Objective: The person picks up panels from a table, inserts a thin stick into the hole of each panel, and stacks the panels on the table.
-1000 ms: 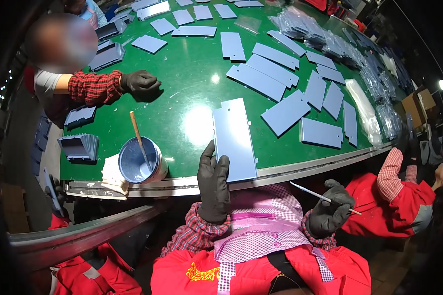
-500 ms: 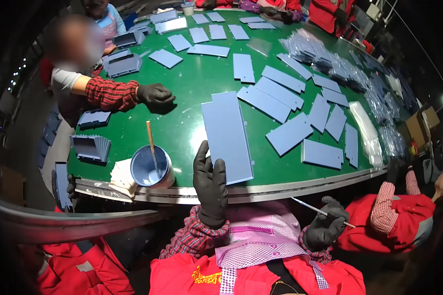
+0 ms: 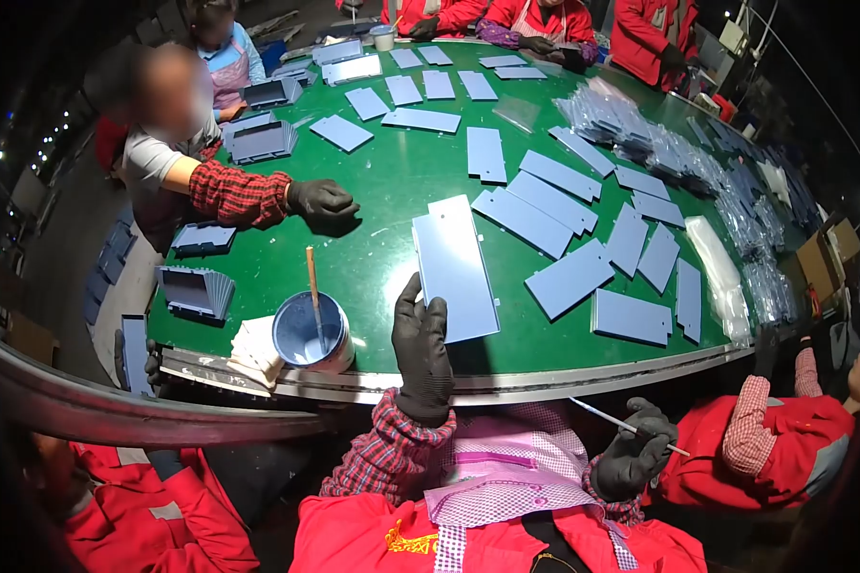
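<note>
My left hand [image 3: 422,358], in a black glove, grips the lower left edge of a flat blue-grey panel [image 3: 459,282]. The panel is tilted up above the table's near edge, and light glares off its face. Off to the right, in front of my body, my gloved right hand [image 3: 633,454] pinches a thin pale stick [image 3: 602,414], like a fine paintbrush, pointing up and left. Left of the panel stands a bucket [image 3: 342,355] with blue inside and a wooden-handled tool [image 3: 312,286] leaning in it. A white cloth [image 3: 255,353] lies beside the bucket.
Several blue-grey panels [image 3: 569,279] lie on the green table [image 3: 392,229]. Plastic-wrapped panels [image 3: 631,129] are heaped at right. A co-worker's gloved hand [image 3: 323,199] rests on the left side. Stacked panels [image 3: 196,291] stand at the left edge. Other people surround the table.
The whole view has shifted slightly right and down. The panel in my left hand has tilted and now catches a bright glare. My right hand still holds the thin stick.
</note>
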Action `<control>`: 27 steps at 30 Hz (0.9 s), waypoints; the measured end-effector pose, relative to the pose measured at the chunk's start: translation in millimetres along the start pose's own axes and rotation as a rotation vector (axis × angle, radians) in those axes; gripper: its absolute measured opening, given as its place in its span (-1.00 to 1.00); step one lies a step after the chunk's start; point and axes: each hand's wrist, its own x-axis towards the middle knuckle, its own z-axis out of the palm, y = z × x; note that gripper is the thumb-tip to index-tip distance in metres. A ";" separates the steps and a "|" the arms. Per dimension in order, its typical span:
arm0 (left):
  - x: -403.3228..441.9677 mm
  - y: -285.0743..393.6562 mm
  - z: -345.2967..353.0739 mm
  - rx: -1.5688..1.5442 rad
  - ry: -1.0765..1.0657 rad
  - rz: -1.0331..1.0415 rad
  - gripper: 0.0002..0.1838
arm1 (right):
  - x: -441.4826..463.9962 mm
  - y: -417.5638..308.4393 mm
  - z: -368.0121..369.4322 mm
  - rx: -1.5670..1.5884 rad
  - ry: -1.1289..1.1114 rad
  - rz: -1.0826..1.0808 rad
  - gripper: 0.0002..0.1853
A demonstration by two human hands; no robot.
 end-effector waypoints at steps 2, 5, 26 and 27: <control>1.0 -3.6 -0.9 0.004 0.041 -0.022 -0.58 | 0.8 -0.8 0.3 -0.008 -0.002 -0.001 -0.70; -0.9 -7.4 -0.2 0.040 0.055 -0.010 -0.56 | 0.2 -0.6 0.3 -0.010 -0.007 -0.003 -0.70; -20.2 -11.6 -2.7 0.145 -0.016 -0.141 -0.66 | 0.7 -1.3 6.2 0.035 -0.060 -0.024 -0.71; -22.1 -16.3 -6.3 0.146 -0.018 -0.146 -0.66 | 1.2 -2.6 6.9 0.041 -0.058 -0.014 -0.71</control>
